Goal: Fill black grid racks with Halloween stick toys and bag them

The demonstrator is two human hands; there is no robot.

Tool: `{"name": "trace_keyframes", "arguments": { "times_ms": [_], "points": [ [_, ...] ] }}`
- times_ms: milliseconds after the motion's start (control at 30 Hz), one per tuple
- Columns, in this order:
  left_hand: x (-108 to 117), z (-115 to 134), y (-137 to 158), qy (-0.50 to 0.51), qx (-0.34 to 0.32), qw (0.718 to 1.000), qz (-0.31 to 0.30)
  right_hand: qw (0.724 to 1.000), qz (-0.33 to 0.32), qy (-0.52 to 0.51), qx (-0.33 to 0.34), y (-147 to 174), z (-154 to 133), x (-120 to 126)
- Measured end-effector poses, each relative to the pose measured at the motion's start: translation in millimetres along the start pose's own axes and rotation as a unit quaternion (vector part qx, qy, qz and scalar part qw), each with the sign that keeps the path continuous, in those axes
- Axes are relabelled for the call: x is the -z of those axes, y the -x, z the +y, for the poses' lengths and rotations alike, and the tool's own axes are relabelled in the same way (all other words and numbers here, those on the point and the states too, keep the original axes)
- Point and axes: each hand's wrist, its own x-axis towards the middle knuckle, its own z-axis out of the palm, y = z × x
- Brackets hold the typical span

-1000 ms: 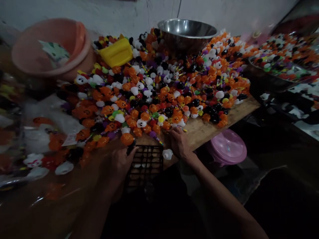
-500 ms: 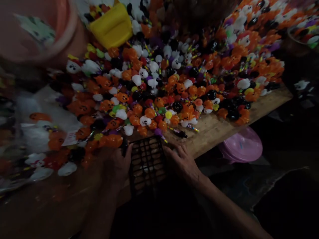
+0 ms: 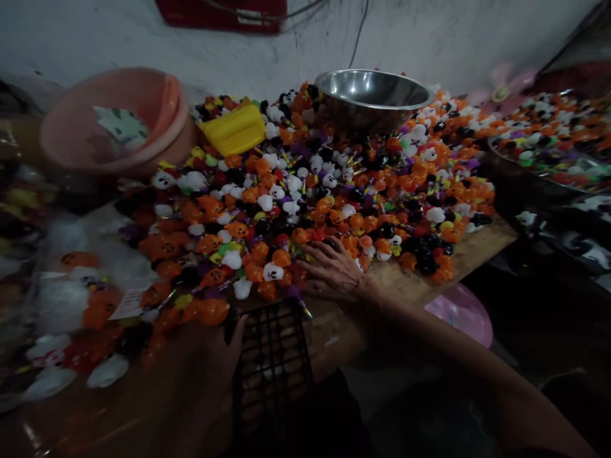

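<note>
In the head view, my right hand [image 3: 331,270] lies over the near edge of a heap of small plastic Halloween figures [image 3: 281,210]. Its fingers are spread, and no firm hold on any figure shows. A black grid tray [image 3: 272,369] with rows of compartments lies below the heap, its lower end lost in shadow. My left hand [image 3: 217,356] is at the tray's left edge, thumb along the upper corner; its other fingers are mostly dark. A purple-topped, pen-like stick [image 3: 300,302] rests by the tray's upper right corner.
A pink basin [image 3: 179,137], a yellow scoop [image 3: 233,130] and a steel bowl [image 3: 372,95] stand behind or on the heap. Clear plastic bags [image 3: 67,299] lie left. The wooden table edge [image 3: 429,286] runs right, above a pink stool [image 3: 461,315]. Another figure-filled bowl [image 3: 534,165] stands far right.
My right hand has left the tray's right side and reached up and forward onto the figures. My left hand stays by the tray. The view has tilted up, showing the wall and steel bowl.
</note>
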Motion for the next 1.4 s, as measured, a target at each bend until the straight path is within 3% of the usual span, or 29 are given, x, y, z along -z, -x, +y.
{"name": "trace_keyframes", "arguments": {
  "times_ms": [200,300,467,600,667,767,867,933,1033,1133,1200,1300,1400],
  "points": [
    [-10,12,-5,-0.109,-0.028,0.994,0.012,0.999,0.02,0.026,-0.003,-44,44,-30],
    [-16,11,-6,-0.104,-0.021,0.994,0.009,0.997,0.039,0.033,-0.058,-58,50,-31],
    [-20,5,-4,-0.063,-0.012,0.998,0.012,0.976,0.086,0.04,-0.198,-95,61,-18],
    [-14,9,-7,-0.085,-0.048,0.995,0.038,0.953,0.102,0.103,-0.265,-125,77,12],
    [-10,14,-10,-0.089,-0.069,0.992,0.056,0.942,0.107,0.141,-0.286,-129,69,27],
    [-7,20,-13,-0.077,-0.095,0.989,0.077,0.944,0.086,0.14,-0.287,-123,27,37],
    [-7,21,-14,-0.054,-0.101,0.991,0.076,0.953,0.003,0.079,-0.291,-115,-21,27],
    [-9,19,-15,-0.044,-0.087,0.993,0.064,0.941,-0.048,0.046,-0.332,-117,-38,15],
    [-13,17,-16,-0.022,-0.055,0.996,0.06,0.91,-0.082,0.011,-0.405,-128,-36,0],
    [-15,14,-19,-0.015,-0.045,0.997,0.053,0.9,-0.099,-0.044,-0.423,-138,-23,-1],
    [-16,14,-21,-0.015,-0.048,0.997,0.053,0.901,-0.08,-0.068,-0.42,-135,-17,8],
    [-14,15,-19,0.001,-0.05,0.997,0.055,0.908,0.005,-0.114,-0.404,-114,-18,34],
    [-11,17,-13,0.023,-0.05,0.997,0.045,0.904,0.058,-0.269,-0.327,-77,-31,56]
  ]
}}
